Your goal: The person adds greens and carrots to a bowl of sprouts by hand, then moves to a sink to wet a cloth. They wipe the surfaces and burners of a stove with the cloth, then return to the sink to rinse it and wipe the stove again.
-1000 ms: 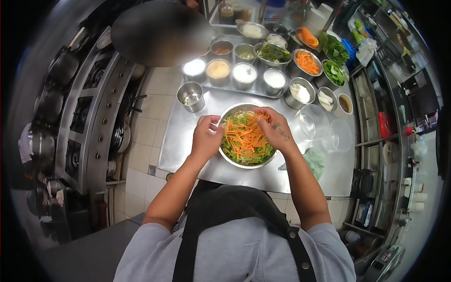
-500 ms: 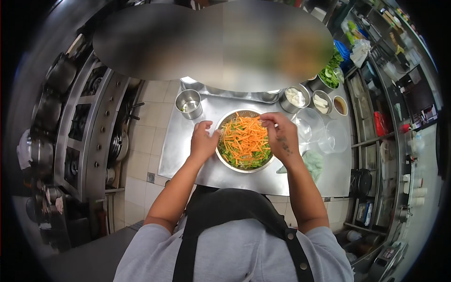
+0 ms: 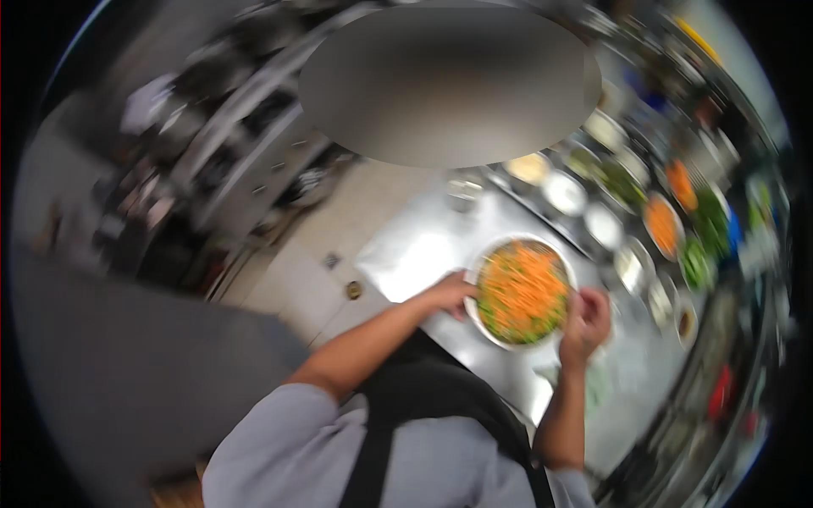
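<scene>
A metal colander (image 3: 508, 345) stands on the steel table, filled with shredded carrot (image 3: 525, 288) over chopped green leaves (image 3: 494, 320). My left hand (image 3: 451, 295) is closed on its left rim, the thumb side against the edge. At the right rim, my right hand (image 3: 589, 323) has its fingers curled against the edge; motion blurs the fingertips. A pale green cloth (image 3: 593, 385) lies below my right hand, partly hidden by the forearm.
The steel table (image 3: 402, 245) bears a small metal pot (image 3: 464, 193) behind the colander. Several metal containers of ingredients, including shredded carrot (image 3: 663, 224) and a white food (image 3: 565, 193), line the far right side. A stove (image 3: 254, 173) stands left across the tiled floor.
My view has swung round, so the table and colander appear further right and tilted. Both hands have come onto the colander's rim; earlier they were raised beside it, the right one over the carrot.
</scene>
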`<state>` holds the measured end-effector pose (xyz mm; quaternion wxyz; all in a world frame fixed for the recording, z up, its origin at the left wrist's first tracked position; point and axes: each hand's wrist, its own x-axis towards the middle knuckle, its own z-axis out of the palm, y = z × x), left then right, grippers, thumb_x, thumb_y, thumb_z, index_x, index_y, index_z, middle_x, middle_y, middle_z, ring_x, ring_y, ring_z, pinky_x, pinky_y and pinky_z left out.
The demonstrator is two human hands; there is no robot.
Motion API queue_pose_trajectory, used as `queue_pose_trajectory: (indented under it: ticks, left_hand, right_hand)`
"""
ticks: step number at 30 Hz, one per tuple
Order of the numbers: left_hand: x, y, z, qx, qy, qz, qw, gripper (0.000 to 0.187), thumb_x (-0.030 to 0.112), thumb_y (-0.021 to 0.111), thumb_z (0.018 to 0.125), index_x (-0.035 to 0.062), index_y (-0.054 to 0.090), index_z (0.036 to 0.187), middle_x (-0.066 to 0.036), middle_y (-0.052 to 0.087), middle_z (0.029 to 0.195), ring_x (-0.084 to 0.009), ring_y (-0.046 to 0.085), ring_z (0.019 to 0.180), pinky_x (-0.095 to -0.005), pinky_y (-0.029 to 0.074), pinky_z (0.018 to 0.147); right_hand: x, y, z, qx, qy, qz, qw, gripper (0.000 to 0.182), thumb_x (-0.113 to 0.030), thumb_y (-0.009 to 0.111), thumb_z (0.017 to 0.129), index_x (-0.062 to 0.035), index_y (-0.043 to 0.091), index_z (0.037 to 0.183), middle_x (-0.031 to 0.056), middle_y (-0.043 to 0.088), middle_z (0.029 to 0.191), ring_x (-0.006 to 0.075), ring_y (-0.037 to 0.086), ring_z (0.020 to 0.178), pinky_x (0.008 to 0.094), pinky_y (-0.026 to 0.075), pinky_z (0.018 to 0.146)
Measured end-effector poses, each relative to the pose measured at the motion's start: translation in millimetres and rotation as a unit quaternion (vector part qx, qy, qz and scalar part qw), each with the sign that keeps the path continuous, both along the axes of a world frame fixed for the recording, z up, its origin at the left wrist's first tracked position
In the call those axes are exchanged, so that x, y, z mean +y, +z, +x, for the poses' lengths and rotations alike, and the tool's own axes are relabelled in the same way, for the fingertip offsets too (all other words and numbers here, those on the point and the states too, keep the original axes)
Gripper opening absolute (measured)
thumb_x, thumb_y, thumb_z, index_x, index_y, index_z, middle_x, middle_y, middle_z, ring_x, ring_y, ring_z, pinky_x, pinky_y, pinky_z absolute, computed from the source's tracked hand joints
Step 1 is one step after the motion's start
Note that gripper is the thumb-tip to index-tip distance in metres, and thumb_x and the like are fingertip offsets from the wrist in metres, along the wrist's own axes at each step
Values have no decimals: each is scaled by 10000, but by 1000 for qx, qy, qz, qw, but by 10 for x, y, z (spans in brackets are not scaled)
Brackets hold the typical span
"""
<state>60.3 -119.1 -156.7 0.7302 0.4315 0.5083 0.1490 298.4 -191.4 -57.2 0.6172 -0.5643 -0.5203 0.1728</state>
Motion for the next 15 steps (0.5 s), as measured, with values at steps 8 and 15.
queue_pose_trajectory:
  ticks: [8, 15]
  left_hand:
    - [-355, 242, -733, 37, 69, 77, 994, 633, 368, 646, 872, 1, 424, 1337, -123, 629, 1038, -160, 641, 714, -280, 499, 494]
    - [-600, -115, -2680, -2, 345, 47, 937, 411, 259, 609, 893, 16, 522, 1213, -74, 643, 976, -135, 643, 689, -279, 505, 504]
  right_hand:
    - [-81, -110, 8, -52, 27, -100, 993, 203, -168, 618, 939, -3, 553, 840, 7, 532, 754, 78, 461, 670, 222, 395, 608]
    - [290, -1, -146, -426, -96, 12, 899, 268, -311, 612, 932, -58, 697, 953, 99, 699, 867, 283, 648, 748, 357, 526, 668]
